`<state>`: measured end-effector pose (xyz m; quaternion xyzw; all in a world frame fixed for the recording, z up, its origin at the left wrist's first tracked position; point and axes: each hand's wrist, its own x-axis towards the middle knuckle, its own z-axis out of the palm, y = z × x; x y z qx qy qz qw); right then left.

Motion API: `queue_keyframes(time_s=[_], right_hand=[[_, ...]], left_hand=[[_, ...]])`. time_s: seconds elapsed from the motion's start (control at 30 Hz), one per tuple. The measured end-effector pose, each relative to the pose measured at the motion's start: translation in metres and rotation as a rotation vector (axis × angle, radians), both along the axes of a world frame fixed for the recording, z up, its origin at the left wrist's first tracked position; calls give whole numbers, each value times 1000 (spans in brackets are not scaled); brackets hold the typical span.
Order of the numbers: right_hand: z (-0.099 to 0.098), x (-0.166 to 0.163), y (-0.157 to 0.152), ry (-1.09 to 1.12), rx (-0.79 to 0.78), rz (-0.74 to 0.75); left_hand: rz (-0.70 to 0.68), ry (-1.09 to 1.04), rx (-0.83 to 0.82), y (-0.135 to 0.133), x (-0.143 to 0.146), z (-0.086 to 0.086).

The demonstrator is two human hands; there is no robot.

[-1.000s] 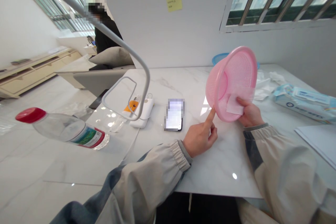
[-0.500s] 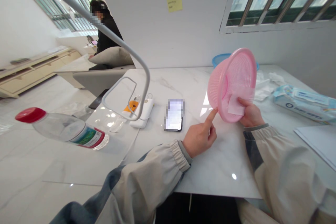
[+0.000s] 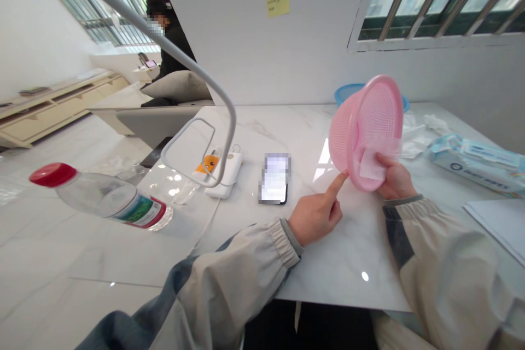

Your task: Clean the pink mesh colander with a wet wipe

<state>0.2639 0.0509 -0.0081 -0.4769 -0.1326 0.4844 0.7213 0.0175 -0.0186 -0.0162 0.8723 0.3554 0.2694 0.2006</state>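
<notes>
A pink plastic mesh basket (image 3: 342, 126) is tilted on its side above the white marbled table, with its opening toward the right. My right hand (image 3: 397, 179) grips its lower right rim, fingers partly hidden behind it. Under the right thumb, a white tissue (image 3: 371, 164) lies against the inside of the basket. The index finger of my left hand (image 3: 316, 216) is stretched out and its tip touches the lower left rim. The other left fingers are loosely curled and hold nothing. A phone (image 3: 274, 178) with a lit screen lies left of the basket.
Behind the pink basket sits a blue basket (image 3: 348, 91). To the right are crumpled tissues (image 3: 414, 142), a light-blue wipes pack (image 3: 478, 163) and white paper (image 3: 498, 224). A grey bent stand (image 3: 232, 115), white power bank (image 3: 226, 178) and red-capped bottle (image 3: 110, 197) are left. A person sits beyond.
The whole view has shifted slightly, so things appear a little farther right. My hands hold nearly the same pose on the basket, and the tissue has barely moved.
</notes>
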Motion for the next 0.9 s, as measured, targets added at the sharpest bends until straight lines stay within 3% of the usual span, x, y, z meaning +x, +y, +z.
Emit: queue_keyframes(time_s=[0.43,0.9], right_hand=[[3,-7,0,-33,-4,36],[3,-8,-2,-77,44,115]], left_hand=[[-9,187,118,-1,1,1],[-24,195,112,0,0,3]])
